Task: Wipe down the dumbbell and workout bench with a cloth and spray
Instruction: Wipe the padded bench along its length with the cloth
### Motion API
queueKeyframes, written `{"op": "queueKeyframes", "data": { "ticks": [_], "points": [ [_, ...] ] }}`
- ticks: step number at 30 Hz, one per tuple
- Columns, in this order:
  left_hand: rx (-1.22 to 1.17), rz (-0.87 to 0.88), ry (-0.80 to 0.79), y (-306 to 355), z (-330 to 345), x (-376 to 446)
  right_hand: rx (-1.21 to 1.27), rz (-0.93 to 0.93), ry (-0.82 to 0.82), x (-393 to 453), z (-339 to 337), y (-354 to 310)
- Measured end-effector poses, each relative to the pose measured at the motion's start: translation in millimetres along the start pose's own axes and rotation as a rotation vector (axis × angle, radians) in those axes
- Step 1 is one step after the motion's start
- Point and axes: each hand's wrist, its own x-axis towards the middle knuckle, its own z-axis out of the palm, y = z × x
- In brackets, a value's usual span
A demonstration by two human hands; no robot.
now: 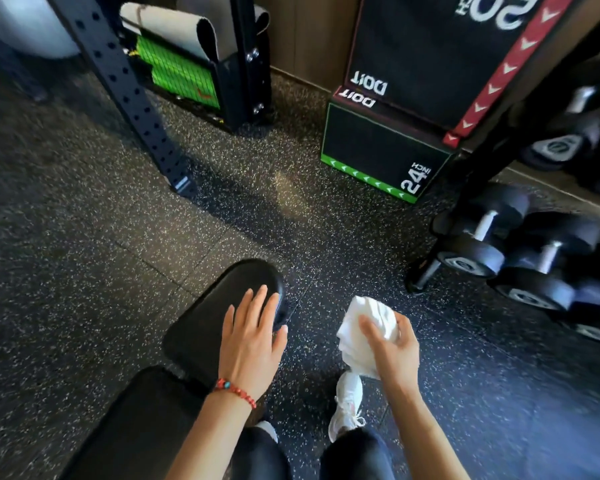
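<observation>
Speckled black rubber floor runs under a black padded workout bench, with stacked plyo boxes against the wall and a rack of dumbbells at the right. On the bench's front pad rests the left hand, flat with fingers straight and spread, a red bead bracelet at its wrist. Just right of the bench, off its edge and above the floor, the right hand grips a bunched white cloth, well short of the dumbbells.

Speckled rubber floor under bench, plyo boxes, dumbbell rack.
</observation>
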Motion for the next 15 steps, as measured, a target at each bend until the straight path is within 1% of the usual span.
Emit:
{"op": "queueKeyframes", "data": {
  "ticks": [4, 9, 15],
  "points": [
    [0.032, 0.058, -0.026, 47, -1, 48, 0.028, -0.013, 0.011, 42, -40, -16],
    [0.042, 0.084, -0.035, 105, 1, 106, 0.030, -0.037, 0.008, 101, -82, -47],
    [0.063, 0.104, -0.026, 152, -6, 170, 0.027, -0.065, -0.011, 166, -106, -90]
  ]
}}
